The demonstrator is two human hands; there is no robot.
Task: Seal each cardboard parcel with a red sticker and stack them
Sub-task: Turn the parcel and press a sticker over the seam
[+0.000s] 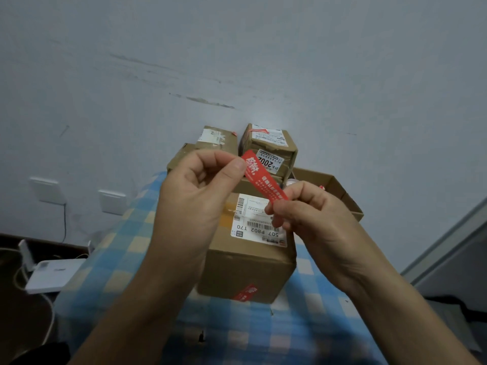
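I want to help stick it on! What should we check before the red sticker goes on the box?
1. Both ends held: the left hand pinches the upper end of the red sticker, and the right hand pinches the lower end. Ok.
2. Sticker straight, not folded on itself. Ok.
3. Backing peeled off. Cannot tell.
4. The nearest parcel sits right under the hands on the checked cloth. Ok.
5. Its top seam is shut. Cannot tell: the hands hide part of it.
6. Needs a sticker on top? A second sticker is already on its front bottom edge. Cannot tell.
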